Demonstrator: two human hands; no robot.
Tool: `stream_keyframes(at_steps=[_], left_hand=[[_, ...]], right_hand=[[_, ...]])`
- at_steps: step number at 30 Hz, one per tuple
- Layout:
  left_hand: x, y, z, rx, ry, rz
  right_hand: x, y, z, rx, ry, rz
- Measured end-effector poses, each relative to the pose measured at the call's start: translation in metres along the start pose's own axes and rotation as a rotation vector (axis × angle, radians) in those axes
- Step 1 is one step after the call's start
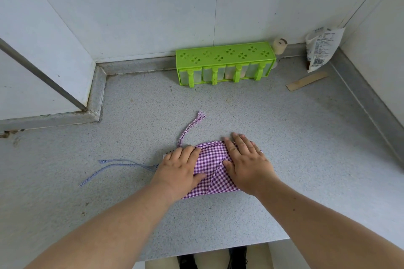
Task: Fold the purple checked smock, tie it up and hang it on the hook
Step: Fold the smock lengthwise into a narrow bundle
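The purple checked smock (213, 170) lies folded into a small flat packet on the grey speckled counter (295, 148). My left hand (180, 167) presses flat on its left part, fingers straight. My right hand (244, 159) presses flat on its right part. One checked tie strap (191, 128) curls away from the packet's far edge. Two thin bluish straps (113, 165) trail to the left across the counter. No hook is in view.
A green spice rack (225, 62) with several small drawers stands at the back wall. A small roll (279, 46), a white packet (322, 50) and a flat wooden stick (307, 81) lie at the back right. The counter's front edge (218, 249) is close below my arms.
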State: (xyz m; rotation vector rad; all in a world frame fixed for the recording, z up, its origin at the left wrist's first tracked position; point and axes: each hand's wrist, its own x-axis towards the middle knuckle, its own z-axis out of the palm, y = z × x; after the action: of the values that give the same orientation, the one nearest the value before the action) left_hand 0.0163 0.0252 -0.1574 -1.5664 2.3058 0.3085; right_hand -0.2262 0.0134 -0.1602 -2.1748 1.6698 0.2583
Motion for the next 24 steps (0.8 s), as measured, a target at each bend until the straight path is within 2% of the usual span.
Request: stream_keyframes(at_steps=[4,9,12,14,15,18,24], left_hand=[[-0.007,-0.011,0.004,0.002,-0.089,0.055],[-0.003,-0.011,0.004,-0.023,-0.125,0.051],[-0.002,-0.012,0.005,-0.048,-0.107,0.051],[-0.003,-0.011,0.006,-0.060,-0.078,0.037],[-0.003,-0.010,0.006,-0.054,-0.067,0.030],[-0.001,-0.010,0.007,-0.092,-0.081,0.022],[-0.003,-0.018,0.015,-0.111,-0.049,0.041]], right_hand=[[-0.001,0.009,0.000,0.010,0.005,-0.020],[-0.002,-0.007,-0.014,-0.065,0.046,0.150],[-0.006,-0.049,-0.023,-0.056,0.088,-0.059],[-0.005,-0.074,-0.013,-0.034,0.045,-0.215],[-0.003,-0.081,-0.006,-0.019,0.013,-0.233],[0.005,-0.071,0.008,-0.010,-0.027,-0.162],[0.008,-0.023,0.011,-0.026,0.039,-0.071]])
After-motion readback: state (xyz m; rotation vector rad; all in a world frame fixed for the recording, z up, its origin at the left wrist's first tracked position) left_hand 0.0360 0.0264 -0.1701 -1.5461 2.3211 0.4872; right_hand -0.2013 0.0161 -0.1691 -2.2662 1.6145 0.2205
